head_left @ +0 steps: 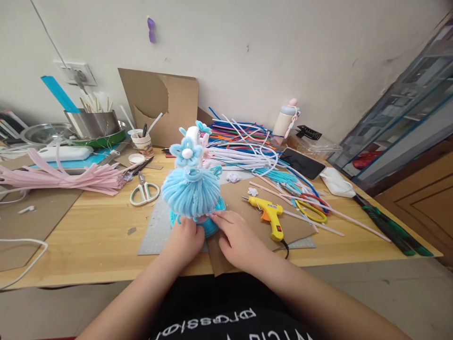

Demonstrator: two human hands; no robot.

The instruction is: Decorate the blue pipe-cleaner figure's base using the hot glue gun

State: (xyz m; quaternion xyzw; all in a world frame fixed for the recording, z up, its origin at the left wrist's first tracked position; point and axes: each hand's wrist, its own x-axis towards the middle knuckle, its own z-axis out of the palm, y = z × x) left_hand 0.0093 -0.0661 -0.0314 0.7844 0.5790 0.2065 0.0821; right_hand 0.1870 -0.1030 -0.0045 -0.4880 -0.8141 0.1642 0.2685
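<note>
A fluffy light-blue pipe-cleaner figure (191, 191) stands in front of me, with a full pleated skirt, a blue flower (187, 152) with a white centre, and a white upper part. Under the skirt is a turquoise coiled base (212, 229). My left hand (187, 240) is closed at the skirt's lower front edge, its fingertips partly hidden beneath it. From the right, my right hand (239, 236) reaches to the same hem with its fingertips on it. What lies between the fingertips is too small to make out.
A yellow glue gun (271, 215) lies on cardboard (244, 198) to the right. Scissors (144, 191) and pink pipe cleaners (71, 174) lie left. Behind are white pipe cleaners (233, 156), a phone (302, 163) and a bottle (285, 120). Green-black pliers handles (385, 224) lie far right.
</note>
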